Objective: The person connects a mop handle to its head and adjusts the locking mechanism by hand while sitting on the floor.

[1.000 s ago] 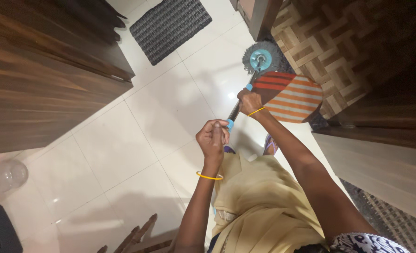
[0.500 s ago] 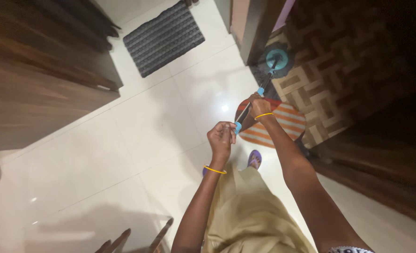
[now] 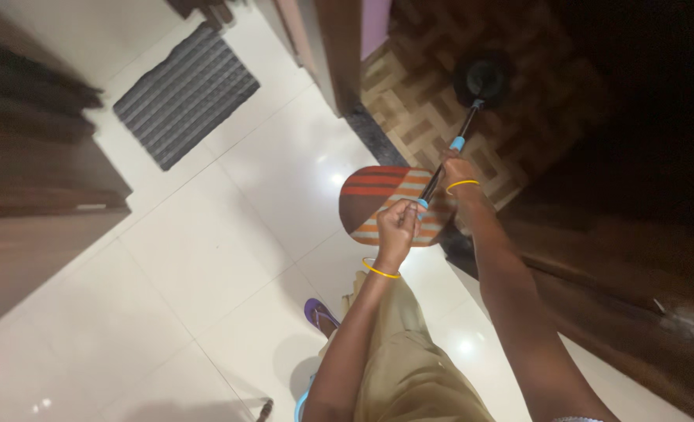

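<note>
My left hand (image 3: 399, 223) is curled into a tight fist around the near end of the mop handle (image 3: 448, 160), thumb side up, with a thin yellow bangle (image 3: 380, 270) on the wrist. My right hand (image 3: 458, 170) is closed around the same handle farther along, just below a light blue collar on the shaft, and it wears a second yellow bangle. Both fists are shut fully on the pole. The handle slants away from me to the round mop head (image 3: 482, 76), which rests on the brown patterned floor (image 3: 409, 109) past the doorway. Under my hands lies an oval striped mat (image 3: 378, 199) on the white floor tiles (image 3: 230, 234). A grey ribbed mat (image 3: 184, 94) lies well apart.
</note>
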